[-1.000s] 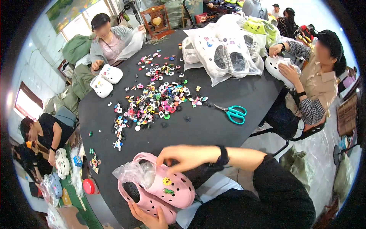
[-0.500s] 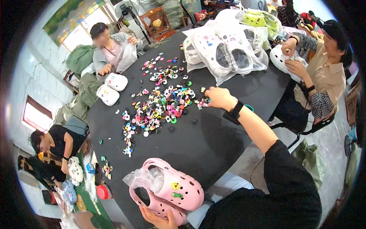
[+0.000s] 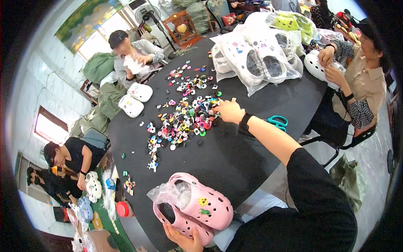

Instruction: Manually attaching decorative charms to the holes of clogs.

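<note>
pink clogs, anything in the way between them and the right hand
Nothing visible stands between the right hand, at the right edge of the charm pile, and the pink clogs. Teal scissor handles show farther right, off that path.

Smooth, matt, rubbery pink clogs [image 3: 194, 209]; crinkled, glossy plastic film [image 3: 165, 192].
</note>
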Tool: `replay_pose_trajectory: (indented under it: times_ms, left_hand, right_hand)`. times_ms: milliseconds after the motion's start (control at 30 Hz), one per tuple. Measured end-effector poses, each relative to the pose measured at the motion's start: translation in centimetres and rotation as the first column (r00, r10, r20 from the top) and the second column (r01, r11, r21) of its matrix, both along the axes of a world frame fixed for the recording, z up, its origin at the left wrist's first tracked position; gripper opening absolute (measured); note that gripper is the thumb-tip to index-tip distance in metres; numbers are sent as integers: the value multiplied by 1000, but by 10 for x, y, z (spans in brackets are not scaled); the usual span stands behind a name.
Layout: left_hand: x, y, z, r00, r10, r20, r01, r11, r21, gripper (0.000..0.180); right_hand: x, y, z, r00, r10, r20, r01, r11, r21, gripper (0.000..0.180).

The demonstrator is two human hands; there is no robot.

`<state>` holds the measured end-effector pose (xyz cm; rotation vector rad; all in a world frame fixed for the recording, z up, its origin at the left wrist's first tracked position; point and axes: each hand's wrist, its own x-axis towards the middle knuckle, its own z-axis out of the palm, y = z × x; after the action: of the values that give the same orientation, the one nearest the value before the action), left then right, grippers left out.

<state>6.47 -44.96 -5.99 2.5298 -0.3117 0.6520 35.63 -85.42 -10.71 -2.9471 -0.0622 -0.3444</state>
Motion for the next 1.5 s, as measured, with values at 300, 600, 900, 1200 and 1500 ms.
replay_pose_trajectory:
  times_ms: [300,600,900,1200,1500]
  left_hand:
    - [-3,7,-10,999,36,-41,-36,999,2,86]
    - [-4,3,-8,996,66,-66,-67,998,1,86]
    - [-4,0,-6,989,93,-116,-91,996,26,88]
    - [7,-2,-16,969,125,-213,-132,991,-18,89]
    - [18,5,-21,962,124,-245,-129,992,-4,87]
  right_hand:
    - [9,5,19,991,-78,-109,60,985,-159,26]
    - [57,45,12,987,151,49,-158,912,379,34]
    - [70,43,-13,941,248,230,-330,826,457,30]
    - [70,29,11,992,-84,90,34,892,451,24]
    - [68,58,28,926,231,297,-343,843,415,34]
